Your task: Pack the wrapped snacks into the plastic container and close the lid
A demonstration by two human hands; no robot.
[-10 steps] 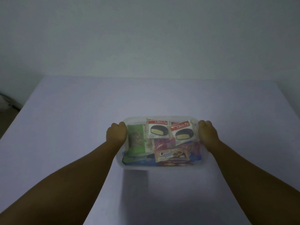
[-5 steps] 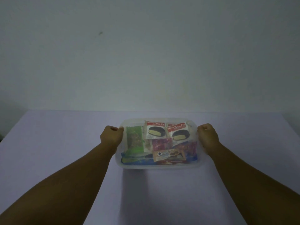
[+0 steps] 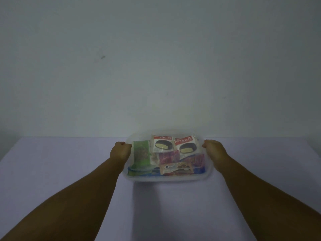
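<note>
While both bare forearms reach forward over the pale lavender table [image 3: 60, 171], the clear plastic container [image 3: 166, 178] sits between the two hands near the table's far edge, in front of a plain grey-white wall [image 3: 156, 58]. The left hand [image 3: 120, 151] is curled into a fist against the container's left side, and the right hand [image 3: 214, 150] is curled the same way against its right side; each grips the container's rim or wall, though the fingertips are hidden behind the knuckles, so exactly what they hook onto cannot be told. Whether a transparent lid covers the container is also unclear from this dim view.

Inside the container, two Choco Pie packets [image 3: 162, 143] lie side by side along the far wall, the right one [image 3: 185, 144] tilted slightly. A green snack packet [image 3: 141, 153] stands lengthwise along the container's left wall, just beside the left hand. A purple-pink wrapper [image 3: 169, 156] lies in the container's middle, below the Choco Pies. A brown cream-cookie packet [image 3: 176, 168] rests against the near wall, with blue wrappers [image 3: 144, 173] showing beneath it. The container's shadow [image 3: 173, 206] falls on the table toward the viewer.
</note>
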